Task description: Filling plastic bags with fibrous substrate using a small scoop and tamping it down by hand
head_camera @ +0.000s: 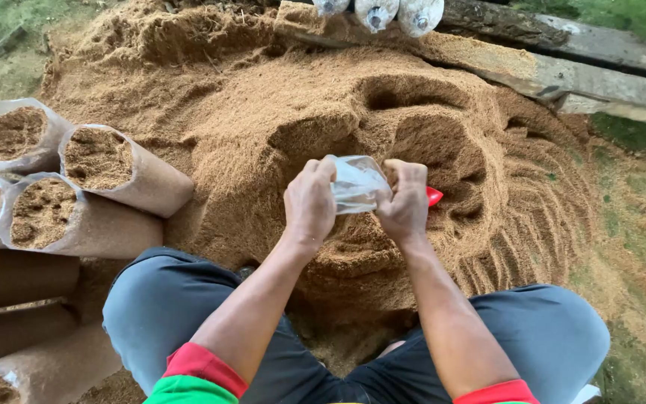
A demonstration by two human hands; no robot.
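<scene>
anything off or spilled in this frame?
Nothing spilled. Both hands, left and right, hold an empty clear bag over the sawdust pile. One oddity: a red thing half buried beside the right hand.

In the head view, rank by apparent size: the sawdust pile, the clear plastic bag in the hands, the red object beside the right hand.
1. sawdust pile, filling most of the frame.
2. clear plastic bag, crumpled between the left hand and right hand.
3. red object, only a small tip showing, so its full size is unsure.
</scene>
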